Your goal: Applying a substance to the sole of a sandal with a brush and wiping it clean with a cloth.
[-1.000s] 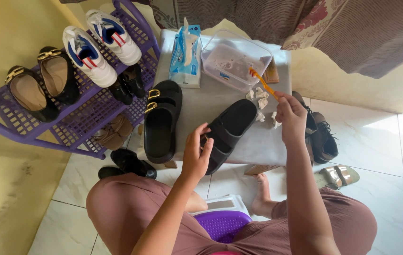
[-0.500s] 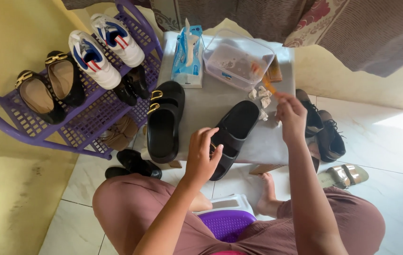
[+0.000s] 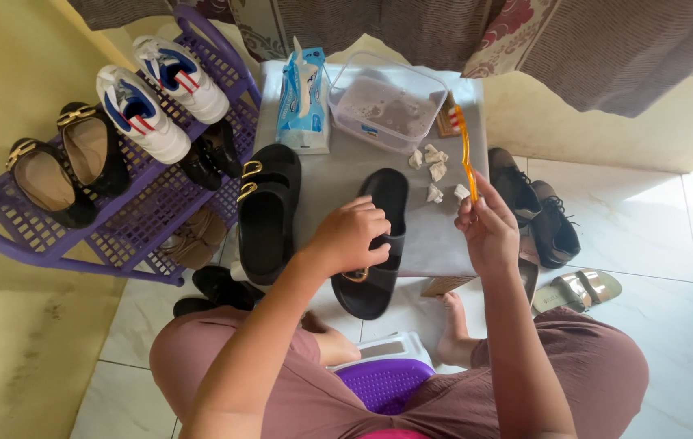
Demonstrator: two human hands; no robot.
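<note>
The person sits low with both knees apart, and both arms reach forward over a small worktop (image 3: 444,236) covered with a grey cloth.

The left hand (image 3: 350,240) comes in from the near left, with the arm bent and the wrist turned down. Its fingers curl over the strap of a black sandal (image 3: 379,244) and grip it. The sandal lies near the middle of the worktop, with its toe pointing far and its heel hanging over the near edge.

The right hand (image 3: 489,228) is up, just right of the sandal. The forearm rises from the near side, and the palm faces left. The thumb and fingers pinch the low end of an orange toothbrush (image 3: 465,154). The toothbrush stands almost straight up, with its brush end at the far tip, above some small crumpled white scraps (image 3: 436,171) on the cloth.

A second black sandal (image 3: 265,215) lies on the left side of the worktop, well apart from the first one. At the far side stand a clear plastic tub (image 3: 387,106) with cloudy water and a blue pack of wipes (image 3: 302,97), side by side.

A purple shoe rack (image 3: 119,236) stands on the left. It holds two white sneakers (image 3: 160,97) and dark flat shoes (image 3: 62,171). On the right, on the tiled floor, sit a pair of dark lace-up shoes (image 3: 537,207) and a tan sandal (image 3: 578,290). A purple stool (image 3: 379,382) shows between the knees.
</note>
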